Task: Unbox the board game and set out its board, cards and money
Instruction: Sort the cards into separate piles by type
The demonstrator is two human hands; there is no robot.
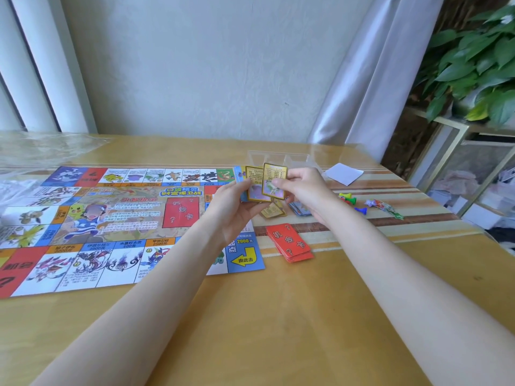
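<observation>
Two gold cards (266, 181) stand upright between my hands, above the board's right edge: my left hand (237, 207) cups the nearer-left card from below and behind, fingers curled round it, and my right hand (302, 188) pinches the other by its side with thumb and fingertips. Both cards have their long axes nearly vertical, faces turned toward me, the right one overlapping the left a little. Just under them on the desk (278, 316) lies a small loose heap of more gold cards (273, 210), with a blue-backed stack (301, 208) just beside it under my right wrist. I judge the next move to be dropping the right hand's card onto that heap, which sits straight below and slightly toward me, so the right hand is the nearer one. The board (111, 218) is already spread flat to my left. A red stack (291, 243) rests near the board's corner, closer to me than the heap. Beyond my right hand sit coloured pawns (349, 199), a crumpled wrapper (386, 207), a white slip (344, 174) and a clear tray (278, 157). Money I cannot pick out with certainty.
</observation>
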